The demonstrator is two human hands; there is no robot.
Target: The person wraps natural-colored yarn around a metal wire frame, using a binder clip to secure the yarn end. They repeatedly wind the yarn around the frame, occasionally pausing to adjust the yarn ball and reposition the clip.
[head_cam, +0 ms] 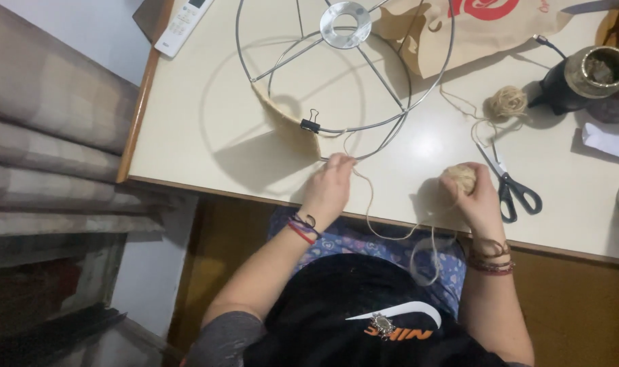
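Note:
A wire lampshade frame (418, 95) stands on the cream table (201, 136), with a round metal ring at its hub. A short stretch of its lower ring is wrapped in jute twine (279, 119), held by a black binder clip (310, 125). My left hand (328, 187) pinches the twine strand at the frame's near rim. My right hand (474, 198) grips a small ball of jute twine (461, 177) above the table's front edge. The strand sags in loops between both hands, down over my lap.
Black-handled scissors (510, 190) lie right of my right hand. A second twine ball (506, 102), a dark lamp base (581, 81), a brown paper bag (472, 27) and a white remote (182, 26) lie farther back. A folded blanket (51, 136) is left.

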